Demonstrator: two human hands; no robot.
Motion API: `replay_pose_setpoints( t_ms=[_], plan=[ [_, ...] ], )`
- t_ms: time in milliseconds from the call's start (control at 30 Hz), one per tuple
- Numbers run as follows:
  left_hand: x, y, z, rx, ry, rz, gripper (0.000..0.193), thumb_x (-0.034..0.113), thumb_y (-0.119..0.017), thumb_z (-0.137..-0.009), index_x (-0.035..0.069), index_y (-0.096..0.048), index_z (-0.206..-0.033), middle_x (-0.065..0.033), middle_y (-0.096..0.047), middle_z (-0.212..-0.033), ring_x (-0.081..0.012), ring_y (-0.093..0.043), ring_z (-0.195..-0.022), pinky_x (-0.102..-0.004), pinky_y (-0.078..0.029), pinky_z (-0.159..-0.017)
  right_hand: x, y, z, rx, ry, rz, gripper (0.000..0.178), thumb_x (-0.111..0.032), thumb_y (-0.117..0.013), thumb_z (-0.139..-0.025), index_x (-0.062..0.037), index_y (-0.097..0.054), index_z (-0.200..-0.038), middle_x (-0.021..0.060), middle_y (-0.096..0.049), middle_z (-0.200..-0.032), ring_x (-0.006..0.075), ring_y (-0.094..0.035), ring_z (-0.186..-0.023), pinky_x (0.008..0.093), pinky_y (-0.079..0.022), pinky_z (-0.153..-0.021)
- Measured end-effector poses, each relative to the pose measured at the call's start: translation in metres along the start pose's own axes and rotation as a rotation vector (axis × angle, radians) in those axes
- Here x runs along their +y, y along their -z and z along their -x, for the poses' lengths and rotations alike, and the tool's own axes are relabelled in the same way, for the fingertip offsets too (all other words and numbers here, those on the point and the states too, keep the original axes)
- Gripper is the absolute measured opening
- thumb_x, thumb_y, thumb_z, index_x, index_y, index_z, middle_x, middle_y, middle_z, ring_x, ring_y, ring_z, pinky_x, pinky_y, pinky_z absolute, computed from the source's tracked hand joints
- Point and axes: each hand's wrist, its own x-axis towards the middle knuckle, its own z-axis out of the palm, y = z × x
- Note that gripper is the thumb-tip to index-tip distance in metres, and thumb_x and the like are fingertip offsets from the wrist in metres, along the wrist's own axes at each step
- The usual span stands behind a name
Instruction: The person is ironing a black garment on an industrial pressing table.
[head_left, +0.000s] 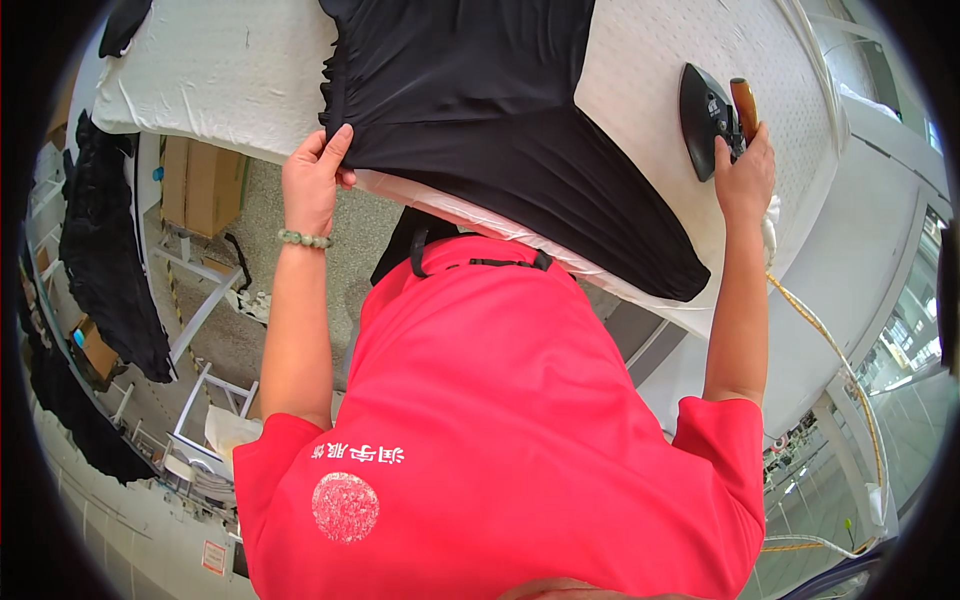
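A black garment [470,110] lies spread over a white padded ironing table [220,75], with one sleeve-like part stretching toward the near right edge. My left hand [318,180] pinches the garment's gathered left edge between thumb and fingers, at the table's near side. To the right of the cloth, on the white cover, is a black iron [703,118] with a wooden handle. The rear end of that handle is in my right hand [746,175], its fingers closed around it. The iron is apart from the garment.
A yellowish cord or hose [835,350] hangs down at the right. Dark garments [110,250] hang at the left, near a cardboard box [203,185] and a pale metal frame [205,315] below table height. The table's near edge runs close to my body.
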Motion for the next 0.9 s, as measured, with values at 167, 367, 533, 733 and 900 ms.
replay_pose_setpoints(
  t_ms=[167, 367, 533, 733, 900],
  plan=[
    [0.009, -0.004, 0.006, 0.003, -0.066, 0.015, 0.021, 0.025, -0.074, -0.095, 0.007, -0.068, -0.086, 0.0052, -0.062, -0.074, -0.0033, -0.056, -0.062, -0.0208, -0.044, -0.054, -0.004, 0.009, -0.01, -0.073, -0.004, 0.096, 0.057, -0.034, -0.068, -0.094, -0.0046, -0.052, -0.14, 0.0186, -0.061, -0.13, 0.0358, -0.059, -0.119, 0.0442, -0.047, -0.102],
    [0.021, 0.0, 0.005, -0.146, -0.091, 0.135, 0.021, 0.024, -0.075, -0.095, 0.006, -0.069, -0.086, 0.0065, -0.062, -0.077, -0.0019, -0.055, -0.069, -0.0203, -0.044, -0.059, -0.064, 0.004, 0.008, 0.051, 0.308, -0.288, 0.033, -0.021, -0.073, -0.092, -0.0046, -0.065, -0.119, 0.0139, -0.066, -0.117, 0.0312, -0.064, -0.11, 0.0412, -0.051, -0.093],
    [0.009, 0.002, -0.013, -0.065, -0.048, 0.044, 0.022, 0.022, -0.074, -0.095, 0.003, -0.068, -0.086, 0.0063, -0.062, -0.08, -0.0018, -0.051, -0.07, -0.0197, -0.041, -0.063, -0.054, -0.029, 0.083, -0.112, 0.168, -0.317, 0.031, -0.023, -0.074, -0.091, -0.0041, -0.066, -0.115, 0.013, -0.066, -0.113, 0.0323, -0.063, -0.11, 0.0416, -0.05, -0.094],
    [-0.004, 0.014, -0.012, -0.122, -0.098, -0.241, 0.02, 0.021, -0.073, -0.096, 0.003, -0.068, -0.088, 0.0077, -0.062, -0.081, -0.0004, -0.047, -0.072, -0.0203, -0.039, -0.065, 0.067, -0.035, 0.199, -0.027, -0.531, -0.163, 0.045, -0.032, -0.076, -0.09, 0.0024, -0.063, -0.116, 0.0182, -0.061, -0.122, 0.0322, -0.059, -0.116, 0.0423, -0.047, -0.098],
    [0.026, 0.008, -0.005, -0.13, -0.168, -0.406, 0.022, 0.023, -0.075, -0.094, 0.003, -0.069, -0.089, 0.0075, -0.061, -0.079, -0.0012, -0.05, -0.071, -0.0201, -0.038, -0.061, 0.109, -0.037, 0.252, -0.263, -0.685, -0.153, 0.042, -0.032, -0.073, -0.093, 0.0031, -0.063, -0.114, 0.0149, -0.064, -0.116, 0.0272, -0.061, -0.11, 0.0381, -0.049, -0.096]
  ],
)
